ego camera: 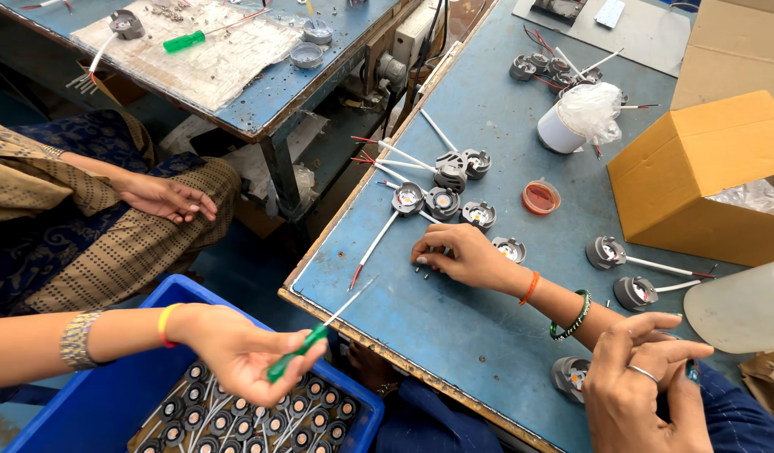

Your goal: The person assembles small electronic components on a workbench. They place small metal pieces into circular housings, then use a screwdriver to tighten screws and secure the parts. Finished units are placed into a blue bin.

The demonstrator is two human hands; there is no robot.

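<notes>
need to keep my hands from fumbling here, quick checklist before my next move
1. Grip on the green screwdriver: ok. The left hand is closed around its handle, with the shaft pointing up toward the table edge.
2. Right hand on the small screws: ok, the fingertips touch them. Whether one is pinched: cannot tell.
3. Nearest grey lamp holder: ok, it lies just beside the right hand.
4. Orange dish: ok, it sits flat and apart from the hand.
5. Room for the right forearm: not ok. Another hand sits close against it.
6. Blue crate of parts: ok, it is below the left hand.
</notes>
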